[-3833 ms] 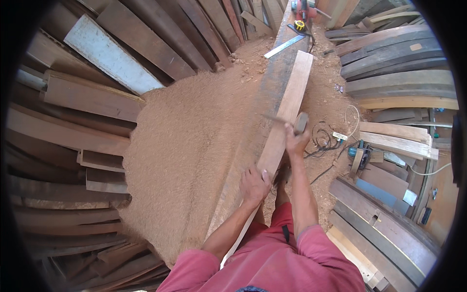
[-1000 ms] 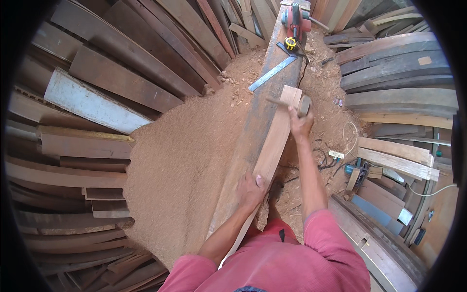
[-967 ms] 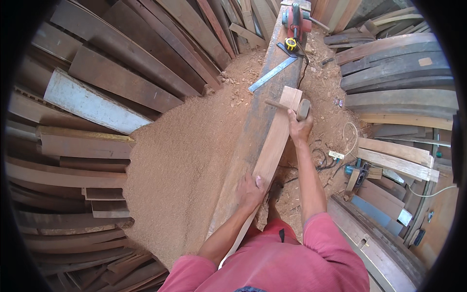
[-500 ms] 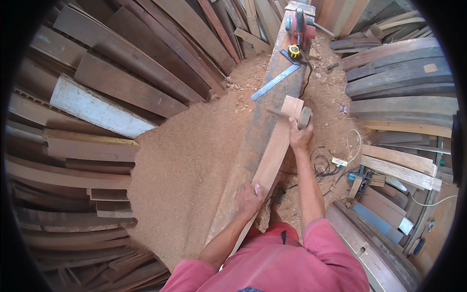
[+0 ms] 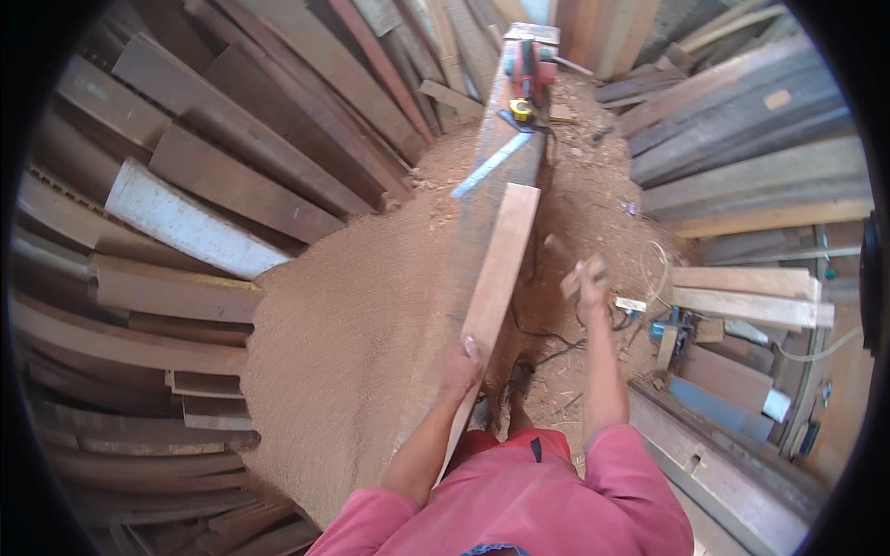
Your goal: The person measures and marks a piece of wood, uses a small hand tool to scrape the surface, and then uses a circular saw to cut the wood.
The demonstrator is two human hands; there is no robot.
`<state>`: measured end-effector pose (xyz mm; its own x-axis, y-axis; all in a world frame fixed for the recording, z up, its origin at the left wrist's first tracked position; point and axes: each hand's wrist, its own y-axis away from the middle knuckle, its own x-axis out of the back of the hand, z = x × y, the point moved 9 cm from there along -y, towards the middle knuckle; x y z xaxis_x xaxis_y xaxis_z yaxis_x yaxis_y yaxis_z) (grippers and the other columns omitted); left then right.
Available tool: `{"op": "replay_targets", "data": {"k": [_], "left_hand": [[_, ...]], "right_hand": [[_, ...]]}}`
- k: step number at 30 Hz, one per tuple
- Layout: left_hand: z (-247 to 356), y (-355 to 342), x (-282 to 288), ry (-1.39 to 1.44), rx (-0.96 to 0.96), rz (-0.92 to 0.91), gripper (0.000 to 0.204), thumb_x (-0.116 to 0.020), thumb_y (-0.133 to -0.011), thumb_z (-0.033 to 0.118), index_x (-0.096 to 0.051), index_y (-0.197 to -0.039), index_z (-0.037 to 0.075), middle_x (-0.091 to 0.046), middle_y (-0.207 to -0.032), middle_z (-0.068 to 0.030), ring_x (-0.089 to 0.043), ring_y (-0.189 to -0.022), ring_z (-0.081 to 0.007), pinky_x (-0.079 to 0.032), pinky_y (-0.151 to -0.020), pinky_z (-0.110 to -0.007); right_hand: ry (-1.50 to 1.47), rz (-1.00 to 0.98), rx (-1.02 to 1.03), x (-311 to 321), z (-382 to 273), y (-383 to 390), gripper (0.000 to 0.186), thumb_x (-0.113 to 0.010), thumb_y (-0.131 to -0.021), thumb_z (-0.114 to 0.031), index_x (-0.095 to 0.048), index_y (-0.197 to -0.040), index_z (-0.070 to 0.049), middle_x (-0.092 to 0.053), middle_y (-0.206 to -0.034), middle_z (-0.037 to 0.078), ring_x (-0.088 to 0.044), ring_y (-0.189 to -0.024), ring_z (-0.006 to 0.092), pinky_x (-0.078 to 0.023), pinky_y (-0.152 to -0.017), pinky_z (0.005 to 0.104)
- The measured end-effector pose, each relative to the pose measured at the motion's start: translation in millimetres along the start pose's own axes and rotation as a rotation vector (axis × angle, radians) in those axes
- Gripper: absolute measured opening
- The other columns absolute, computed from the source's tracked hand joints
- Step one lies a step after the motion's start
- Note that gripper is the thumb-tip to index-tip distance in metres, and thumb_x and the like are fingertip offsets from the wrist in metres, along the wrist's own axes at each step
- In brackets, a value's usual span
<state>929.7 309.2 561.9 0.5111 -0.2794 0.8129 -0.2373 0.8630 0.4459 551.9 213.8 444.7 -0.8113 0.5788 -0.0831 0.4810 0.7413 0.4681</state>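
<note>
My left hand (image 5: 461, 369) grips a pale wooden board (image 5: 501, 250) that lies lengthwise on a long weathered beam (image 5: 464, 241) reaching toward my body. My right hand (image 5: 590, 293) is closed on a wooden hand plane (image 5: 593, 269) with a cross handle, held out to the right of the board and blurred by motion. Farther up the beam are a metal square (image 5: 487, 169), a yellow tape measure (image 5: 521, 111) and a red-and-black power tool (image 5: 530, 67).
Stacked planks (image 5: 241, 176) line the left and right sides. Sawdust and shavings (image 5: 334, 352) cover the ground. Coiled cables, a white power strip (image 5: 629, 305), a teal power tool (image 5: 666, 335) and loose boards (image 5: 742, 278) lie to my right.
My right hand has lifted the plane off the board and moved it right and slightly down. My left hand stays on the board. The view has shifted a little.
</note>
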Motion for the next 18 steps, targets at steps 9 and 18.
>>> {"op": "replay_targets", "data": {"k": [9,18], "left_hand": [[-4,-6,-11,0.067,-0.059,0.061,0.052,-0.046,-0.100,0.041,-0.063,-0.112,-0.007,-0.067,-0.102,-0.0356,-0.064,-0.097,-0.0536,-0.050,-0.087,-0.059],[43,41,12,-0.214,-0.577,0.248,0.085,-0.066,-0.086,0.037,-0.031,-0.156,0.004,-0.040,-0.147,-0.0339,-0.045,-0.129,-0.0496,-0.038,-0.109,-0.054]], "right_hand": [[0.062,0.184,-0.802,192,228,273,0.037,-0.074,-0.092,-0.041,-0.064,-0.111,-0.011,-0.069,-0.099,0.009,-0.069,-0.086,0.0311,-0.058,-0.077,0.0558],[0.094,0.221,-0.841,247,202,285,0.032,-0.063,-0.098,-0.039,-0.061,-0.118,-0.014,-0.068,-0.112,0.013,-0.068,-0.098,0.0324,-0.055,-0.082,0.0552]]}}
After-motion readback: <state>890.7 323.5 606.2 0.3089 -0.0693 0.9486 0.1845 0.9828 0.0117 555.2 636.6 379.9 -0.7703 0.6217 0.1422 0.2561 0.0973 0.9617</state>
